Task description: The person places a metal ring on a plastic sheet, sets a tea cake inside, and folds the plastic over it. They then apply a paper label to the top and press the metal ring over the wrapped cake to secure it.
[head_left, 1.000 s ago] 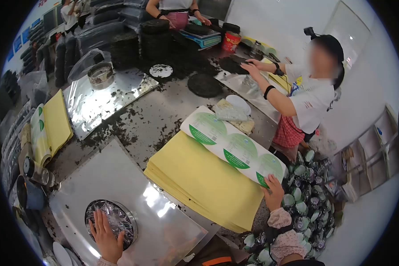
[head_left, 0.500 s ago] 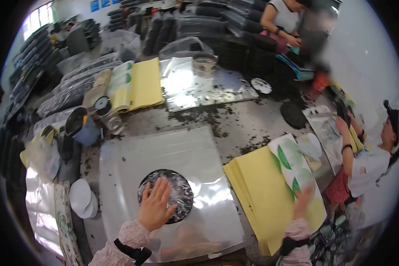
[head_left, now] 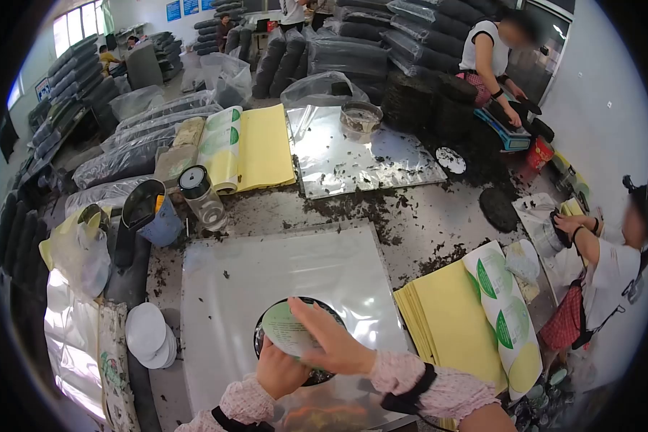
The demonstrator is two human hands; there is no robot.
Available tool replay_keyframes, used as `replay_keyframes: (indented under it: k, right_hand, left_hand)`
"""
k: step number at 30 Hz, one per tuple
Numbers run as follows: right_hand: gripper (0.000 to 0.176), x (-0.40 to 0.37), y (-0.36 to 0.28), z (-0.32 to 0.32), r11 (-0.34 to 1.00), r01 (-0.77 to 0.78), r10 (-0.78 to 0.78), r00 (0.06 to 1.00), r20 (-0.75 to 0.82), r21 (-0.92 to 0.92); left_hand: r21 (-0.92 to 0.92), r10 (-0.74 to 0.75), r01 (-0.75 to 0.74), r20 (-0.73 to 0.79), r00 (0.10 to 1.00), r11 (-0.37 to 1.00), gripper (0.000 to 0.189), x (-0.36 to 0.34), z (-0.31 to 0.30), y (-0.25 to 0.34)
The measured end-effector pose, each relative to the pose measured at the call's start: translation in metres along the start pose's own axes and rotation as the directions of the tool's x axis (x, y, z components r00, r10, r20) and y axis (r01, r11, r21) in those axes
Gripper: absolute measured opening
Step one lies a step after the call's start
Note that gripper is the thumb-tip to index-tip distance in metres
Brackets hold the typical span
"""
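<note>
A round, pale green printed label (head_left: 282,330) is tilted over a black disc (head_left: 259,344) with a shiny, film-like surface. My left hand (head_left: 281,371) holds the label's lower left edge, its fingers closed. My right hand (head_left: 338,345) grips the label's right side, fingers long across the edge and thumb low on it. The disc lies on a large glossy sheet (head_left: 223,309), mostly hidden by the label and my hands. To the right, a strip of green-and-white round labels (head_left: 507,317) lies over a stack of yellow sheets (head_left: 446,317).
White discs (head_left: 147,327) are stacked at left, near a blue cup (head_left: 162,227) and a clear jar (head_left: 205,201). Dark flakes (head_left: 371,212) litter the table. Another black disc (head_left: 498,209) lies at right. One co-worker (head_left: 605,266) stands at right, another (head_left: 486,61) behind.
My right hand has come left from the label strip to above the disc, with a green label now in it. My left hand has left the disc's top and holds the label's edge.
</note>
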State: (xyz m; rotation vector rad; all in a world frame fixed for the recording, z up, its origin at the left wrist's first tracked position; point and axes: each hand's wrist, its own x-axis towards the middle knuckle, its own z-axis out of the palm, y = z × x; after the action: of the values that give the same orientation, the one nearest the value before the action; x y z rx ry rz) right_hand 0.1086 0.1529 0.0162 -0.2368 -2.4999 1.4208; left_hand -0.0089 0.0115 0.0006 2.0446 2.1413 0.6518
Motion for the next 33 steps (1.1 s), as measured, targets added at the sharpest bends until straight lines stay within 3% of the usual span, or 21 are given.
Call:
replay_keyframes:
  k: [1,2,3,4,5,7,8,11,15,19,20,21,23,24,26,27,28,29,30,31,33]
  right_hand:
    - [0.094,0.009,0.012,0.006,0.966,-0.032,0.042,0.999,-0.033,0.255]
    - [0.092,0.010,0.021,0.013,0.977,-0.064,0.061,0.998,0.021,0.203]
    - [0.090,0.008,0.017,0.015,1.000,0.020,-0.020,1.000,0.023,-0.012]
    - [0.087,0.007,0.009,0.015,0.967,0.109,-0.100,0.994,0.052,-0.228]
    - [0.085,0.007,0.002,0.016,0.882,0.199,-0.174,0.980,0.095,-0.427]
    - [0.081,0.005,0.005,0.025,0.843,0.200,-0.133,0.977,0.167,-0.500]
    - [0.081,0.004,0.010,0.028,0.839,0.199,-0.108,0.973,0.202,-0.507]
    - [0.080,0.012,0.000,0.024,0.867,0.128,-0.032,0.979,0.203,-0.481]
    - [0.078,0.010,0.026,0.044,0.882,0.118,-0.040,0.983,0.178,-0.455]
    - [0.073,0.001,0.032,0.050,0.838,0.124,-0.026,0.982,0.187,-0.531]
    - [0.069,0.004,0.022,0.043,0.855,0.132,-0.049,0.983,0.175,-0.502]
    - [0.070,0.003,0.024,0.041,0.865,0.163,-0.104,0.984,0.148,-0.474]
    - [0.070,-0.003,0.025,0.045,0.988,0.082,-0.095,0.991,-0.095,-0.133]
    - [0.071,0.000,0.014,0.038,0.954,0.080,-0.096,0.995,-0.041,-0.290]
    - [0.072,-0.003,-0.015,0.033,0.819,0.079,-0.056,0.997,0.058,-0.568]
    - [0.071,-0.005,-0.017,0.038,0.798,0.086,-0.068,0.996,0.052,-0.597]
    - [0.070,-0.005,-0.016,0.044,0.773,0.091,-0.085,0.996,0.039,-0.628]
    - [0.069,-0.004,-0.016,0.046,0.746,0.096,-0.098,0.995,0.035,-0.659]
    - [0.068,0.002,-0.018,0.042,0.705,0.039,0.200,0.947,0.251,-0.708]
    - [0.067,0.000,-0.008,0.050,0.693,0.154,-0.111,0.988,0.108,-0.704]
    - [0.065,-0.007,0.005,0.043,0.857,0.226,-0.270,0.962,-0.031,-0.464]
  left_hand:
    - [-0.116,-0.018,0.018,-0.002,1.000,0.993,0.056,-0.001,-0.001,-0.006]
    - [-0.231,-0.038,0.037,0.002,0.999,0.972,0.056,0.000,-0.010,-0.008]
    - [-0.349,-0.061,0.060,0.009,0.998,0.935,0.056,-0.001,-0.018,-0.007]
    - [-0.853,-0.362,0.339,0.194,0.912,0.397,0.059,-0.009,-0.032,-0.008]
    - [-0.752,-0.425,0.289,0.012,0.905,0.593,0.060,-0.010,-0.035,-0.009]
    - [-0.407,-0.400,0.250,-0.341,0.851,0.878,0.060,-0.012,-0.039,-0.012]
    - [-0.190,-0.155,0.107,-0.259,0.953,0.976,0.062,-0.002,-0.044,-0.011]
    - [-0.081,0.064,-0.052,0.146,0.987,0.995,0.069,0.028,-0.017,-0.017]
    - [-0.040,0.009,-0.001,0.212,0.977,0.999,0.078,0.031,-0.002,-0.020]
    - [-0.050,0.029,-0.022,0.149,0.988,0.998,0.078,0.028,-0.003,-0.020]
    - [-0.134,0.044,-0.031,0.095,0.994,0.990,0.067,0.027,-0.013,-0.019]
    - [-0.217,-0.052,0.048,-0.012,0.999,0.975,0.063,0.015,-0.020,-0.018]
    - [-0.400,-0.257,0.151,-0.226,0.940,0.904,0.055,-0.008,-0.029,-0.021]
    - [-0.333,-0.395,0.261,-0.444,0.805,0.906,0.043,-0.015,-0.029,-0.018]
    - [-0.500,-0.596,0.419,-0.269,0.756,0.758,0.036,-0.031,-0.017,-0.020]
    - [-0.569,-0.675,0.486,-0.175,0.716,0.663,0.033,-0.035,-0.015,-0.021]
    - [-0.423,-0.633,0.482,-0.385,0.671,0.768,0.025,-0.033,-0.011,-0.012]
    - [-0.362,-0.533,0.401,-0.431,0.729,0.841,0.025,-0.027,-0.026,0.006]
    - [-0.299,-0.436,0.327,-0.458,0.775,0.896,0.024,-0.024,-0.042,0.027]
    - [-0.155,-0.146,0.068,-0.573,0.806,0.986,0.030,-0.018,-0.047,0.045]
    - [-0.119,-0.043,-0.021,-0.515,0.856,0.993,0.027,-0.007,-0.053,0.070]
